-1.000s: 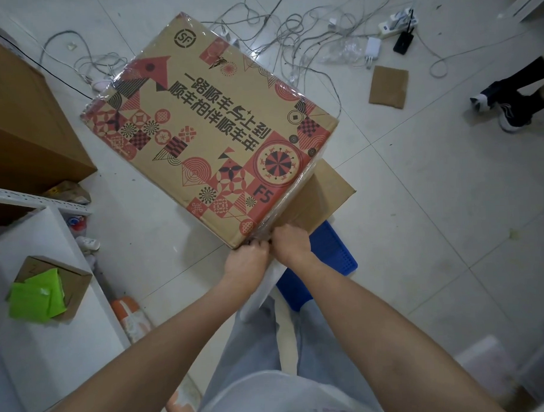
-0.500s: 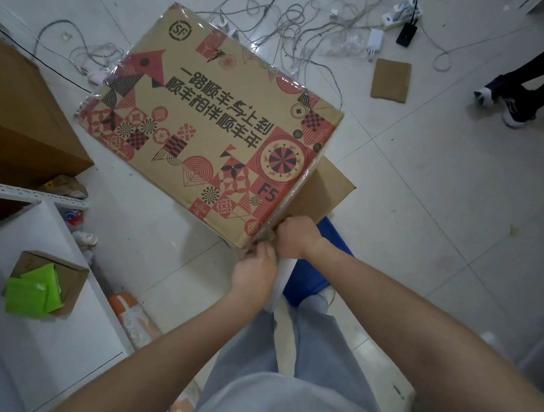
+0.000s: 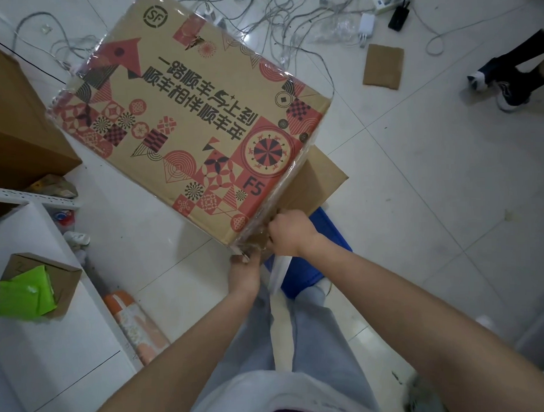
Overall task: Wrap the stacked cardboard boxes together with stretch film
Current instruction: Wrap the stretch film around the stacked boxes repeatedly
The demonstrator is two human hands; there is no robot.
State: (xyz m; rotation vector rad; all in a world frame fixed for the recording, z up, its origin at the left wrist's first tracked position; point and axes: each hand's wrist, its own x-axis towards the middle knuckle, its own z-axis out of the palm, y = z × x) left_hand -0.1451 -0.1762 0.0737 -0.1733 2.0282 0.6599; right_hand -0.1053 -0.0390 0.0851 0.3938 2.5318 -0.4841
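White tiled floor (image 3: pixel 418 200) with loose cables (image 3: pixel 288 17); printed box (image 3: pixel 193 116), film-covered, stacked on a plain box (image 3: pixel 319 179) above a blue crate (image 3: pixel 301 272). Right hand (image 3: pixel 291 233) and left hand (image 3: pixel 245 268) both pinch film (image 3: pixel 277 273) at the near corner.

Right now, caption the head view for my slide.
Both hands pinch stretch film at the printed box's near corner.
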